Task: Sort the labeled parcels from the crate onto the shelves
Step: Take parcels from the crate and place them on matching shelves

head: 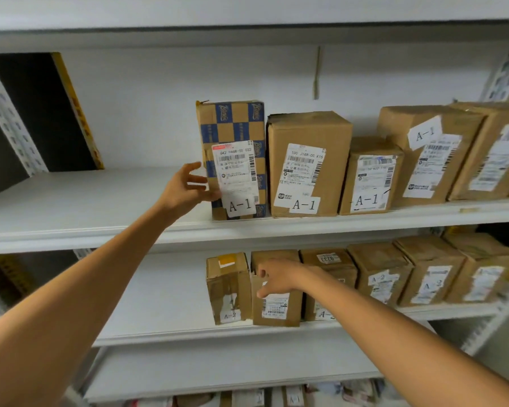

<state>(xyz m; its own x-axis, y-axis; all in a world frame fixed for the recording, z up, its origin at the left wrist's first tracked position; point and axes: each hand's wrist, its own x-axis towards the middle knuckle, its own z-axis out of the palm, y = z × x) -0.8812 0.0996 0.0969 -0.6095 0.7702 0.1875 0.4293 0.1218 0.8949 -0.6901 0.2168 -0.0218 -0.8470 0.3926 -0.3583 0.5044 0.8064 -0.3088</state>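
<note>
A tall blue-checkered parcel labeled A-1 stands at the left end of a row on the upper shelf. My left hand is at its left side, fingers spread and touching the edge, thumb lying against the front near the label. On the lower shelf, my right hand rests against the upper front of a brown parcel, fingers loosely curled. A small parcel labeled A-2 stands just left of it. The crate is out of view.
Several brown A-1 parcels fill the upper shelf to the right, and several A-2 parcels fill the lower shelf. The left halves of both shelves are bare. A third shelf lies below, with more parcels under it.
</note>
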